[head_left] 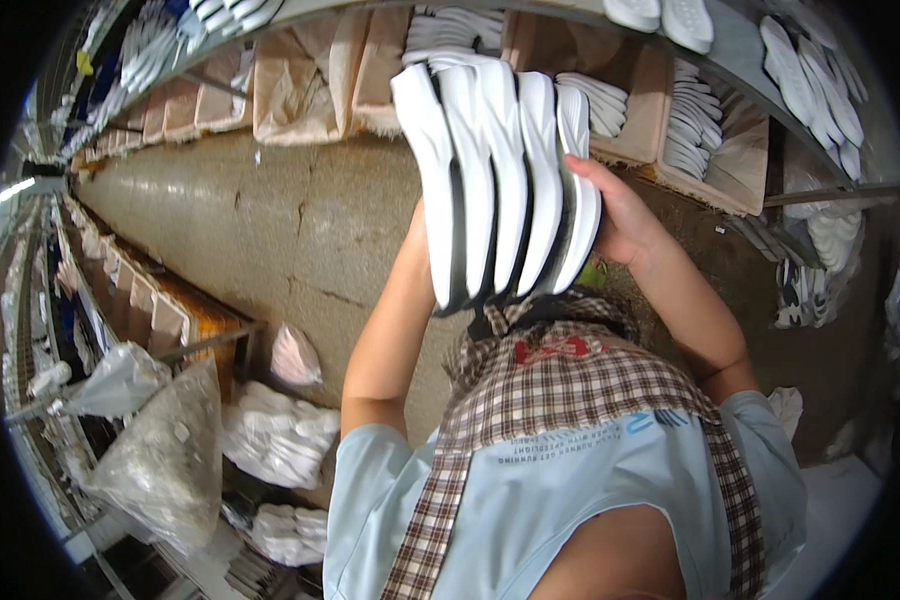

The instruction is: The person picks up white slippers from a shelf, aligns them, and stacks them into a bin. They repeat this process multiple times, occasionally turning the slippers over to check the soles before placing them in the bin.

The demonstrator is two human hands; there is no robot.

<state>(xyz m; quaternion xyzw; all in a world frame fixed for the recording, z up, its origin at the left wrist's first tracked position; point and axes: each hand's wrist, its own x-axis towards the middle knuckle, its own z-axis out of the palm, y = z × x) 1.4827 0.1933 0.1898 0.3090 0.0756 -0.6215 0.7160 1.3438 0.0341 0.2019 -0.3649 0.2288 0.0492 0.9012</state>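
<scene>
The bundle of white soles (510,180) lies upright right in the grip, between the two hands, its long axis running away from the body, the near ends just over the checked apron (560,390) and the far ends leaning a little toward the left-hand side. The right hand (622,215) is the plainer of the two: its thumb presses the outermost sole on that side, while its fingers go out of sight behind. The left hand (422,230) shows only as a sliver at the opposite edge, so I cannot tell how its fingers are set. Counted across, five white soles face up, with dark bands between them. Beyond the grip stand several pink-lined bins (305,100), too overlapped to count surely; three heaps of soles (695,125) show in them, and two loose soles (688,22) sit higher, beyond and rightward. Left of the grip and nearer the body are two clear plastic bags (165,460), two white bundles (280,430) and one pinkish piece (295,355).
</scene>
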